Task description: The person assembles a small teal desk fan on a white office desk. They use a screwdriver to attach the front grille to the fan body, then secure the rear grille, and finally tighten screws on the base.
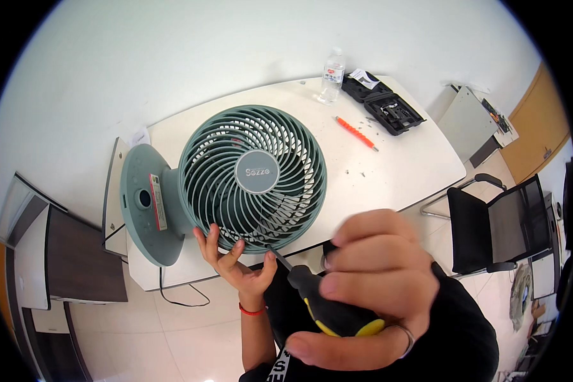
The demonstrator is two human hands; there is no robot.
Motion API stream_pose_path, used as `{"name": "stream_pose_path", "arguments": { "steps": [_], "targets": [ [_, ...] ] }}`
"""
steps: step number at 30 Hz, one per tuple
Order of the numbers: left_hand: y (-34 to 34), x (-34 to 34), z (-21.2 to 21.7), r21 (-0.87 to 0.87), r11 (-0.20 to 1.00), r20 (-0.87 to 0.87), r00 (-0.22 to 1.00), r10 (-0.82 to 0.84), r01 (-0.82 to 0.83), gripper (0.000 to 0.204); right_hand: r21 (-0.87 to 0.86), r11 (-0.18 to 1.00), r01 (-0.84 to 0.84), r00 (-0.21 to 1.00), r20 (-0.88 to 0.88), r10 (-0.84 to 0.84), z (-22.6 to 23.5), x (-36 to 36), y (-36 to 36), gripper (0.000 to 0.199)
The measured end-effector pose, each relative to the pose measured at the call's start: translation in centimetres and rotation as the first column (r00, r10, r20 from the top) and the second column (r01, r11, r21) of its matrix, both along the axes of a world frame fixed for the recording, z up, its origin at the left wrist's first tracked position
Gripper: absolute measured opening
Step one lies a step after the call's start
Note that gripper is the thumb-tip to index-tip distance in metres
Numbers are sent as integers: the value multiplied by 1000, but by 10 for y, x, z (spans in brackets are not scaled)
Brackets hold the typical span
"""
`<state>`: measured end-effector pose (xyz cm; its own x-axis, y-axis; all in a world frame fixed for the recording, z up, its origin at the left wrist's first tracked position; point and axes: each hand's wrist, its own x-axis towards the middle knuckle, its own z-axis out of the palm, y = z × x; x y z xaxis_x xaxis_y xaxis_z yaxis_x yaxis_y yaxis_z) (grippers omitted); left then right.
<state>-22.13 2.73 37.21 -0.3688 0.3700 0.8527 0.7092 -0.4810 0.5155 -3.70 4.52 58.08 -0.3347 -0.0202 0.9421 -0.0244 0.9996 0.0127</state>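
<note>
A grey-green desk fan (pixel 213 140) lies on its side on the white table, its round slatted grille facing up and its base to the left. My left hand (pixel 239 267), a red cord round its wrist, is at the grille's near rim. Its fingers are spread, with some fingertips at the rim. My right hand (pixel 382 286) is closed round the black and yellow handle of a screwdriver (pixel 337 312). The thin metal shaft points up and left, its tip at the near edge of the fan beside my left thumb. Whether it sits in a screw I cannot tell.
On the table (pixel 388 191) stand a clear water bottle (pixel 332 76) and an open black tool case (pixel 391 111). An orange rod (pixel 356 133) and small scraps lie nearby. A power cord (pixel 178 300) hangs off the front edge. A black office chair (pixel 490 223) stands at the right.
</note>
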Motion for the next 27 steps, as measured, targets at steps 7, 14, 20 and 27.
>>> {"name": "stream_pose_path", "arguments": {
  "steps": [7, 14, 20, 27],
  "targets": [
    [1, -4, -1, 29, 1000, -49, 999, 4, -3, 51, -47, 997, -59, 993, -101, 54, -2, -11, -3, 36],
    [3, -4, -4, 39, 999, -43, 999, 2, -1, 52, 23, 977, -211, 961, -178, 212, -6, -16, 6, 29],
    [0, -2, -4, 27, 999, -28, 999, -18, 19, 53, 70, 936, -345, 935, -65, 349, -4, -8, 19, 26],
    [0, -5, -3, 24, 1000, -50, 999, -11, 12, 55, -4, 976, -219, 975, 18, 219, -11, -2, 12, 34]
  ]
}}
